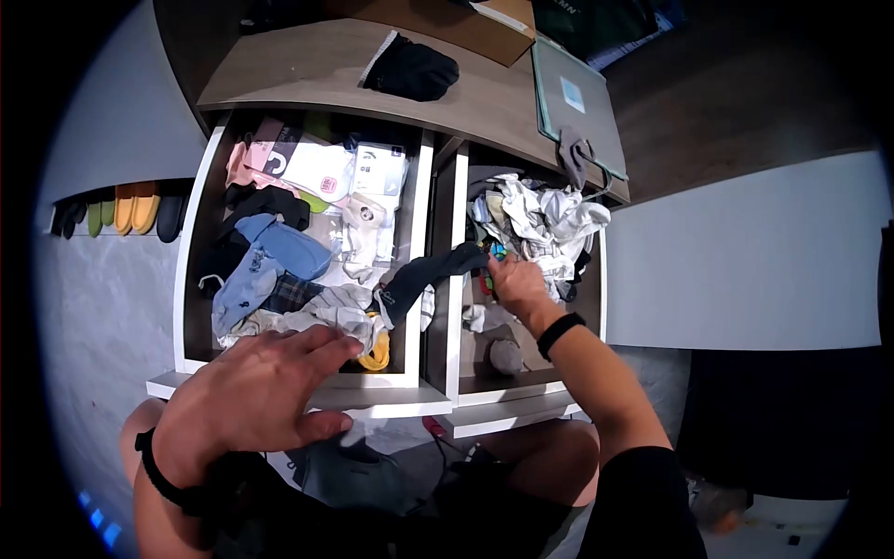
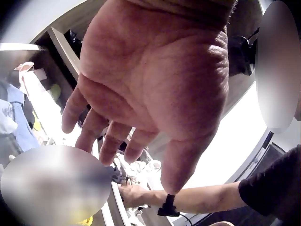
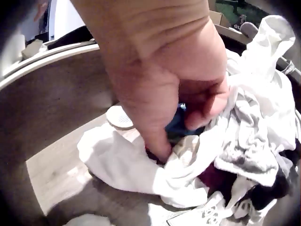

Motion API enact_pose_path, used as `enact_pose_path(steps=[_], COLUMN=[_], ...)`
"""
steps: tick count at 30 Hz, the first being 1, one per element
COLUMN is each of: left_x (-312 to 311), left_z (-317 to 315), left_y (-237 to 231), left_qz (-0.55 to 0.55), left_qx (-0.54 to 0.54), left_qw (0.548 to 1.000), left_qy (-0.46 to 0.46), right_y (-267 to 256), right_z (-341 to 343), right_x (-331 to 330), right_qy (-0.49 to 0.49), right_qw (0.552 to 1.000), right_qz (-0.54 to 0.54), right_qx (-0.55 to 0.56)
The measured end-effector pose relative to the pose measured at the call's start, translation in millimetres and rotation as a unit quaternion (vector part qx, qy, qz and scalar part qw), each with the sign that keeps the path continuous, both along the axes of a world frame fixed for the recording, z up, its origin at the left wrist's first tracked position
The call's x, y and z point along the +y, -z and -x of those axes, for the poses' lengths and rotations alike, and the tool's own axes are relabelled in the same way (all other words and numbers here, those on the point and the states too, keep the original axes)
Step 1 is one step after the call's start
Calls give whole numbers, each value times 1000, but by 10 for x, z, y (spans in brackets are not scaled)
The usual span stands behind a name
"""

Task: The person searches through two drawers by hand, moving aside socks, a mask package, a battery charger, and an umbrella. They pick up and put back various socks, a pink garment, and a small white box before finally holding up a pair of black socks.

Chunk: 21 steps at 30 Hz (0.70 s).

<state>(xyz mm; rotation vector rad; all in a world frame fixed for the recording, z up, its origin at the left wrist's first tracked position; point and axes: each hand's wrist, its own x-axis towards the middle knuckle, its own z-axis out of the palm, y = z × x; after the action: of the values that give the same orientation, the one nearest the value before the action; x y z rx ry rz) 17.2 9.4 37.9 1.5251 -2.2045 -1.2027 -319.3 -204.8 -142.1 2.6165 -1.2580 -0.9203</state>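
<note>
1. Fingers of the left hand [image 1: 261, 387] spread nearly straight, palm facing down, above the front edge of the left drawer [image 1: 400, 408].
2. Beneath and just beyond that hand lie a yellow item [image 1: 377, 352] and light-blue socks [image 1: 250, 291].
3. Pale rounded bundle [image 1: 506, 357] sits near the front of the right drawer [image 1: 456, 307].
4. Dark sock [image 1: 419, 279] stretches from the left drawer across the partition toward the right hand [image 1: 526, 293].
5. That hand reaches down into the right drawer, fingers bent; the thumb tip is partly hidden, so I cannot tell whether they grip anything.
6. White clothing [image 1: 549, 224] heaps around and beyond its fingers.
7. Farther back, dark cloth [image 1: 414, 70] rests on the cabinet top [image 1: 298, 84], with a cardboard box [image 1: 484, 33] behind it.
</note>
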Motion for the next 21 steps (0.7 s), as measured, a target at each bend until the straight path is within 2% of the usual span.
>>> enact_pose_path(steps=[1,4,5,8,10,12,13,15,16,18,20,21], left_x=[-5,-15,-2,28,21,10,-17,5,7,-8,-27,-26], left_z=[3,9,12,-4,2,11,16,33,42,56,74,89], left_y=[-28,-97,-66,-85,-123,-125,-144,-66,-46,-55,-62,-93], left_qz=[-18,-47,-45,-53,-56,-57,-70,-23,1,-1,-7,-7], left_qx=[-4,-16,-19,-33,-39,-39,-27,-8,2,16,21,13], left_qw=[1000,999,999,998,998,998,997,1000,1000,1000,1000,1000], left_qy=[-4,-17,-20,-17,-12,-13,-5,3,7,15,20,13], right_y=[53,-28,-93,-656,-886,-1221,-1321,-1530,-1623,-1785,-1920,-2063], right_z=[49,102,131,88,268,403,529,766,863,999,1096,1083], right_x=[46,70,92,250,307,344,284,170,145,117,146,194], right_qy=[-41,-146,-96,-64,-18,11,30,76,150,285,312,307], right_qw=[998,987,995,991,993,970,939,852,800,663,524,490], right_qz=[38,62,6,-97,-60,-1,2,-10,-48,-127,-159,-183], right_qx=[-21,-1,-17,60,-104,-243,-343,-519,-579,-681,-776,-795])
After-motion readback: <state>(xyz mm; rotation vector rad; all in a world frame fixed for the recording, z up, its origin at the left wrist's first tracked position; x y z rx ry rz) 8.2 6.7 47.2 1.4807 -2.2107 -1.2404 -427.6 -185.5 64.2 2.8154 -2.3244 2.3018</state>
